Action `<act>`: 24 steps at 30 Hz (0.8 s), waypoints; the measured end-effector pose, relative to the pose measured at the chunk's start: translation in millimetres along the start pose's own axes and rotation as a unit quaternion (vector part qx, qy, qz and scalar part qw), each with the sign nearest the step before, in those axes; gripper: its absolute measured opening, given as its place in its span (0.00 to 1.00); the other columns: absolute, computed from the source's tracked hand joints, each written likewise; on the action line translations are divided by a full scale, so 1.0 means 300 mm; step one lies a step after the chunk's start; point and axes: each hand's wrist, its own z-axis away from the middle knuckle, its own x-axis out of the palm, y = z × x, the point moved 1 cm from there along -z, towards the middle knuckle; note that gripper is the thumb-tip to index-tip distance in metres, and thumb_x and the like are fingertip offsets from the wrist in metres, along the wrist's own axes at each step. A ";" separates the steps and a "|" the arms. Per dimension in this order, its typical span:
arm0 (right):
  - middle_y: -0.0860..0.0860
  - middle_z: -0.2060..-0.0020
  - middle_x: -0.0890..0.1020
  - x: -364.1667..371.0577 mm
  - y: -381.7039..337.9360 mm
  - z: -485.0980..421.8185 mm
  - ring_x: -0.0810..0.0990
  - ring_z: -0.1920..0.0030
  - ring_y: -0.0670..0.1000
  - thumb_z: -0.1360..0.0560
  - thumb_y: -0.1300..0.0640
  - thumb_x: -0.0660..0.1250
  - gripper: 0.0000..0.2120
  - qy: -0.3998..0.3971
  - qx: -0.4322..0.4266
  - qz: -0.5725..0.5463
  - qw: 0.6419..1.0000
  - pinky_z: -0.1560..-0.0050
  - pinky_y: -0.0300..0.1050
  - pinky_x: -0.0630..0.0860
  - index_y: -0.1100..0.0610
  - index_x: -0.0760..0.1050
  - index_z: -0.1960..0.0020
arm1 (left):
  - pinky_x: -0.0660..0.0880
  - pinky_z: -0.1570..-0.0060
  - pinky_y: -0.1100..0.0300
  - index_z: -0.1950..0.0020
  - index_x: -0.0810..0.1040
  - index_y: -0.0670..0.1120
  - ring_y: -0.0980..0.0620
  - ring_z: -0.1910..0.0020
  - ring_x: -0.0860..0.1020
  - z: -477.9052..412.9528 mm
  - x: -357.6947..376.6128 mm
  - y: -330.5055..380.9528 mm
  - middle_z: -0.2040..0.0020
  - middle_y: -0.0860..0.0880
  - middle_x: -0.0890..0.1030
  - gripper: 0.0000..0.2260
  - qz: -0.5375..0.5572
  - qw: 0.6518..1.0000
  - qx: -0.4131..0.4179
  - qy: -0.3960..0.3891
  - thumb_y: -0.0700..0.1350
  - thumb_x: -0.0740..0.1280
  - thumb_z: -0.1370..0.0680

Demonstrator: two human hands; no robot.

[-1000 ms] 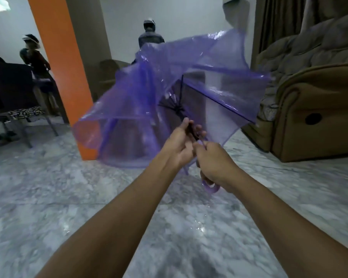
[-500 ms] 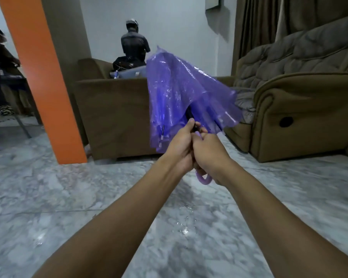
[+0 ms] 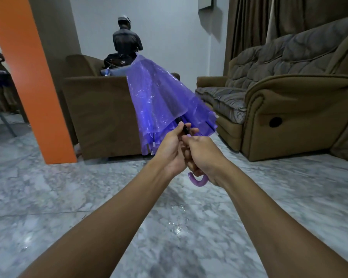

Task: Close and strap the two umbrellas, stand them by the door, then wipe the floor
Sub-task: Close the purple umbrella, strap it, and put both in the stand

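A translucent purple umbrella points up and away from me, its canopy folded down loosely around the shaft, unstrapped. My left hand grips the black shaft just below the canopy's edge. My right hand grips the curved purple handle, whose hook sticks out beneath my fist. Water drops glisten on the grey marble floor below my arms. A second umbrella is not in sight.
An orange pillar stands at left. A brown armchair sits behind the umbrella, with a person seated beyond it, back turned. A brown recliner sofa fills the right side. Chair legs show at far left.
The canopy has collapsed from spread wide to folded down along the shaft. My view has swung right, toward the sofas. Both hands have kept their hold.
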 end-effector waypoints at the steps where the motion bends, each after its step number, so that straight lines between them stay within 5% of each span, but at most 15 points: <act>1: 0.50 0.78 0.66 0.002 0.003 0.003 0.62 0.83 0.47 0.17 0.50 0.56 0.18 -0.001 0.005 0.003 1.000 0.73 0.37 0.63 0.54 0.66 0.64 | 0.74 0.53 0.60 0.59 0.75 0.45 0.52 0.62 0.77 0.002 -0.002 0.004 0.62 0.47 0.79 0.14 0.000 1.000 0.004 0.002 0.49 0.59 0.17; 7: 0.49 0.81 0.69 0.023 -0.001 0.008 0.66 0.80 0.48 0.17 0.47 0.55 0.15 0.017 0.018 0.056 0.998 0.69 0.42 0.67 0.54 0.71 0.57 | 0.75 0.57 0.60 0.63 0.72 0.46 0.54 0.69 0.76 0.013 0.003 0.011 0.65 0.47 0.78 0.16 -0.003 0.999 0.016 0.034 0.50 0.59 0.17; 10: 0.49 0.72 0.75 0.034 -0.008 -0.003 0.72 0.75 0.48 0.17 0.48 0.54 0.13 0.051 -0.021 0.128 0.990 0.75 0.34 0.66 0.52 0.73 0.53 | 0.74 0.59 0.60 0.63 0.71 0.46 0.53 0.68 0.74 0.017 0.014 0.013 0.64 0.48 0.75 0.15 -0.015 0.998 0.017 0.050 0.50 0.59 0.17; 15: 0.52 0.57 0.77 0.037 -0.017 -0.004 0.69 0.70 0.46 0.16 0.50 0.50 0.16 0.062 -0.076 0.205 0.974 0.73 0.38 0.63 0.52 0.71 0.34 | 0.75 0.53 0.56 0.63 0.72 0.46 0.53 0.66 0.75 0.006 0.016 0.003 0.66 0.48 0.76 0.15 -0.037 0.997 0.028 0.054 0.50 0.61 0.18; 18: 0.51 0.62 0.77 0.022 -0.027 -0.003 0.72 0.71 0.48 0.16 0.50 0.51 0.16 0.057 -0.077 0.197 0.976 0.84 0.31 0.61 0.53 0.72 0.37 | 0.76 0.67 0.62 0.63 0.74 0.47 0.54 0.68 0.78 0.000 0.012 -0.004 0.70 0.50 0.78 0.15 -0.036 0.997 0.036 0.058 0.51 0.62 0.19; 24: 0.50 0.77 0.73 0.015 -0.011 -0.005 0.67 0.84 0.46 0.17 0.51 0.55 0.14 0.041 -0.086 0.131 0.987 0.82 0.34 0.61 0.55 0.74 0.54 | 0.76 0.60 0.61 0.60 0.74 0.45 0.53 0.66 0.77 0.003 0.009 0.007 0.65 0.47 0.77 0.14 -0.034 0.998 0.052 0.029 0.49 0.60 0.18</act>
